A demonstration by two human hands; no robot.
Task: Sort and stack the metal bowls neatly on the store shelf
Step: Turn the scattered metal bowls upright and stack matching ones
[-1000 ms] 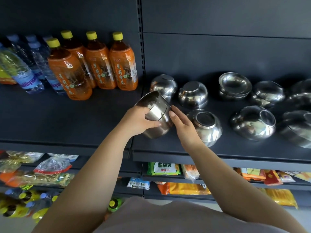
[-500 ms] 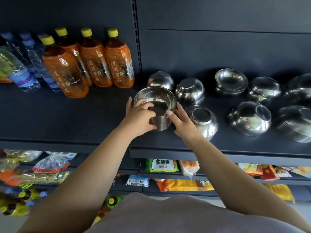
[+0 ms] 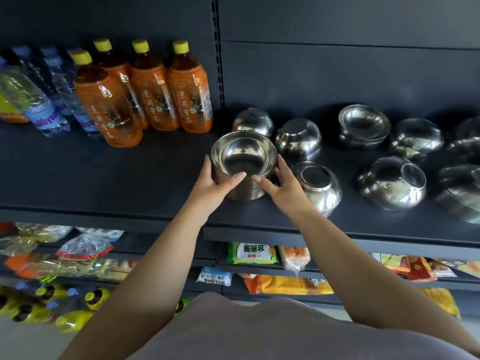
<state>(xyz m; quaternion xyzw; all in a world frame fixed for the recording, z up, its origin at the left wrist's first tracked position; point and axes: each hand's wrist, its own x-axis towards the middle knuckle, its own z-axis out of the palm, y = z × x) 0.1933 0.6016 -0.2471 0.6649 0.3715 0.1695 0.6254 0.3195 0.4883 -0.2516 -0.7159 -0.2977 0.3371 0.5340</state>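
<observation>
A stack of nested metal bowls (image 3: 244, 154) stands upright on the dark shelf (image 3: 130, 178), near its front edge. My left hand (image 3: 213, 183) cups the stack's left side and my right hand (image 3: 281, 184) its right side, thumbs on the near rim. Right beside my right hand lies an upturned bowl (image 3: 320, 188). Two more upturned bowls (image 3: 253, 120) (image 3: 298, 139) sit behind the stack. Farther right are an upright pair of bowls (image 3: 363, 126), a tilted bowl (image 3: 392, 183) and several more at the right edge.
Orange tea bottles (image 3: 153, 92) with yellow caps and water bottles (image 3: 39, 100) stand on the left shelf section. A vertical shelf post (image 3: 217, 55) divides the two sections. Lower shelves hold snack packets (image 3: 250, 253) and yellow bottles.
The bowl I held tilted in the air has been turned upright and set down onto the stack. Both hands now hold the stack by its sides on the shelf.
</observation>
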